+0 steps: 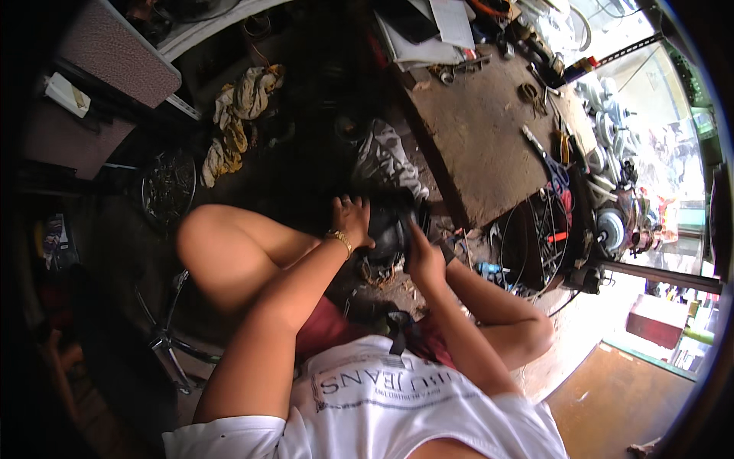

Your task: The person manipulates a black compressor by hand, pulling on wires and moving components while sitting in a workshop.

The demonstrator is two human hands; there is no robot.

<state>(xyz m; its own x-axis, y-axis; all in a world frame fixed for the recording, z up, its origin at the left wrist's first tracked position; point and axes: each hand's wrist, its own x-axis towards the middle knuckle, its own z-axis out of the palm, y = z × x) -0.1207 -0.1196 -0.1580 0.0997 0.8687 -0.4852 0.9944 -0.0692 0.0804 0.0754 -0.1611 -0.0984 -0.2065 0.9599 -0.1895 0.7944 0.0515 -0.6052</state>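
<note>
A black, rounded object point(388, 229) sits between my hands above my lap; it is too dark to tell its kind. My left hand point(352, 223), with a gold-coloured watch point(341, 240) on the wrist, holds its left side, fingers bent at the far end and thumb toward me. On the other side my right hand point(426, 258) grips the object's near right edge, its index finger stretched along it. Part of the right fingers is hidden behind the object. Beyond it lies a crumpled grey cloth point(386, 157).
To the right stands a worn wooden table point(482, 130) with scissors point(556, 172), pliers point(564, 145) and papers point(453, 23). Coils and loose parts crowd its far side. A dirty yellowish rag point(241, 115) and a round tray of small parts point(168, 187) are at the left, near a metal stool base point(164, 340).
</note>
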